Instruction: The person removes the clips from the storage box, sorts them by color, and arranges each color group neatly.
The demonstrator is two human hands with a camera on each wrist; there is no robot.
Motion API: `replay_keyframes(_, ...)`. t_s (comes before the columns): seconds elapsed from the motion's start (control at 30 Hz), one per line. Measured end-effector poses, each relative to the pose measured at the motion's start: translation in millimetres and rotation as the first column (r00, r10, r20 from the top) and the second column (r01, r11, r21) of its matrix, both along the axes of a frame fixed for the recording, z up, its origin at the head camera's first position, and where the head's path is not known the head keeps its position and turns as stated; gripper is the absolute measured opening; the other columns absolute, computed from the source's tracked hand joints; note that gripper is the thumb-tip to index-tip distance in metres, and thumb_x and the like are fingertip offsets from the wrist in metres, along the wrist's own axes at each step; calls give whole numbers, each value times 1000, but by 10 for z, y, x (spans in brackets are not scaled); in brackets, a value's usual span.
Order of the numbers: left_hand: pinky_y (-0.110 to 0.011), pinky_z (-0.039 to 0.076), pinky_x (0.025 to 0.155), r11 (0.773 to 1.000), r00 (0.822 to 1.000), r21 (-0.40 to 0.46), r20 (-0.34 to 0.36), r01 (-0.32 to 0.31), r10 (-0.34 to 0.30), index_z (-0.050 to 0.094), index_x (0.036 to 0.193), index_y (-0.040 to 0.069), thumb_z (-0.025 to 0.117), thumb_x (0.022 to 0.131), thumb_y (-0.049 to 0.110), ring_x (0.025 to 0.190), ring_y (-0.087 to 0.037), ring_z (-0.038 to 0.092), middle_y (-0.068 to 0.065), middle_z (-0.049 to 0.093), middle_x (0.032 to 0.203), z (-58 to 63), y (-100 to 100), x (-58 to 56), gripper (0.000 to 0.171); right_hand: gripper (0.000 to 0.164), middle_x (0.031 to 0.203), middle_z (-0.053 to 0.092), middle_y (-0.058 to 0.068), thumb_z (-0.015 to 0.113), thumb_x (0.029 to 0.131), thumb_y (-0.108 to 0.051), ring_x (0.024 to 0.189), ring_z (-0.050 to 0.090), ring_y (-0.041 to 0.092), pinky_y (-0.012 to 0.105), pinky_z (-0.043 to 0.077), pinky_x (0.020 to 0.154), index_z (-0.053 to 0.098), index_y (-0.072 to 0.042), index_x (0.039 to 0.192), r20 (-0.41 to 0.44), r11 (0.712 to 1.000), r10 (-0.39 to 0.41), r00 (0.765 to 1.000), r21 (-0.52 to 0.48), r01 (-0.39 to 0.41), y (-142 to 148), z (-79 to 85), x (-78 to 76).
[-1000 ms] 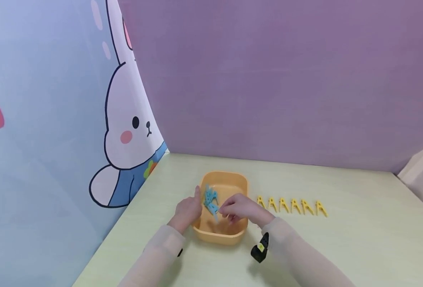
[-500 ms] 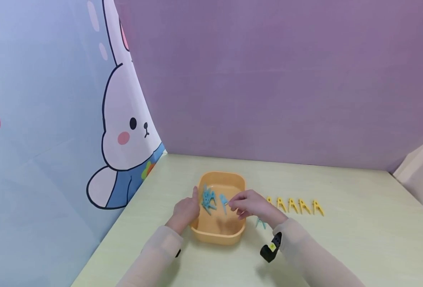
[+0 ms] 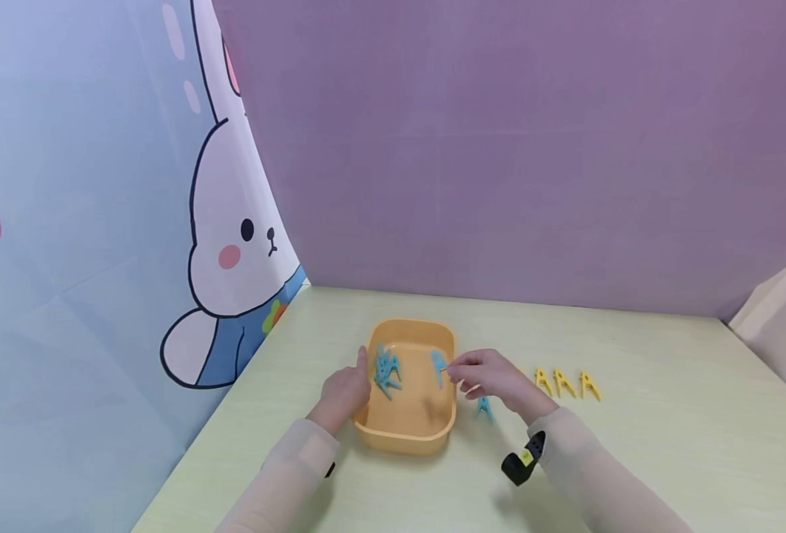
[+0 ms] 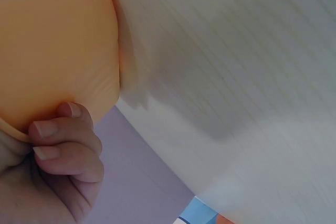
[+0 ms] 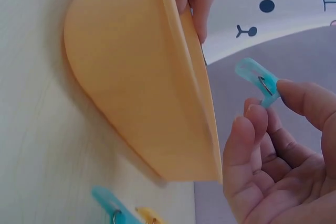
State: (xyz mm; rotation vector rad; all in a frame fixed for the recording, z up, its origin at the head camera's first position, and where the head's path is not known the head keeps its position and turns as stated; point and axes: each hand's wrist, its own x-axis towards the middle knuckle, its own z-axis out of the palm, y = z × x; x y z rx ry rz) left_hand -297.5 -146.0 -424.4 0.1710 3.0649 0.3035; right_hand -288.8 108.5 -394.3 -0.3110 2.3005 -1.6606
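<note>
Your right grip (image 3: pixel 489 375) pinches one blue spring clothespin (image 3: pixel 439 367) by its end, above the orange tub's (image 3: pixel 402 444) right side; your left grip (image 3: pixel 346 392) holds the opposite wall. Risks: fingertip-only hold slipping; low wrist disturbing the second clothespin (image 3: pixel 484 409) on the desk (image 3: pixel 406 500).

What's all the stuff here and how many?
Tub: one, orange, middle.
Jumbled clips: several, blue, tub's left side.
Pinched clip: one, blue, right hand.
Loose clip: one, blue, table, right of tub.
Lined-up clips: at least three, yellow, farther right.
Table: one, pale, underneath.
Back wall: one, purple, behind.
Side wall: one, blue, left.
Bunny picture: one, white, side wall.
Pale shape: one, whitish, right edge.
Sleeves: two, whitish, arms.
Wrist gadget: at least one, black, right wrist.
Left hand: one, bare, tub's left edge.
Right hand: one, bare, right of tub.
</note>
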Motion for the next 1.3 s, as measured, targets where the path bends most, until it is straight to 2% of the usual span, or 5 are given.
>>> replay_keyframes(0.3, -30, 39, 50, 1000, 1000, -13, 15, -7, 7, 17, 145, 1, 49, 90, 7, 52, -18, 46, -5, 48, 59, -4, 9, -5, 65, 33, 87, 61, 11, 62, 87, -21, 70, 56, 16, 33, 51, 65, 61, 7, 105, 1, 1000, -25, 1000, -14, 25, 168, -51, -1)
replay_keyframes(0.47, -30, 39, 49, 1000, 1000, -15, 11, -4, 4, 17, 145, 0, 50, 89, 6, 52, -17, 45, -4, 48, 59, -25, 6, -11, 66, 38, 90, 61, 13, 62, 88, -23, 72, 56, 18, 34, 51, 67, 59, 8, 108, 12, 998, -69, 998, -6, 69, 260, -77, 9)
replay_keyframes(0.7, -30, 39, 49, 1000, 1000, -24, 15, -8, 8, 17, 146, 1, 47, 90, 6, 52, -17, 45, -5, 48, 59, -13, 18, -1, 63, 33, 90, 60, 14, 59, 89, -22, 72, 56, 18, 35, 51, 68, 60, 7, 105, 11, 996, -92, 996, -3, 92, 369, -120, 46)
replay_keyframes(0.97, -29, 37, 47, 1000, 1000, -25, 7, -6, 6, 18, 145, 1, 47, 90, 6, 50, -17, 43, -4, 47, 57, -1, 19, 1, 63, 29, 88, 59, 10, 59, 88, -21, 72, 55, 17, 32, 50, 66, 62, 4, 103, 25, 991, -136, 990, -5, 136, 470, -159, 69)
replay_keyframes(1.3, -30, 38, 48, 1000, 1000, -26, 15, -15, 15, 18, 146, 1, 47, 91, 7, 51, -17, 45, -5, 48, 58, 9, 25, 3, 62, 40, 94, 58, 16, 61, 88, -25, 75, 56, 19, 32, 50, 67, 58, 7, 111, 49, 987, -160, 986, 1, 160, 542, -206, 103)
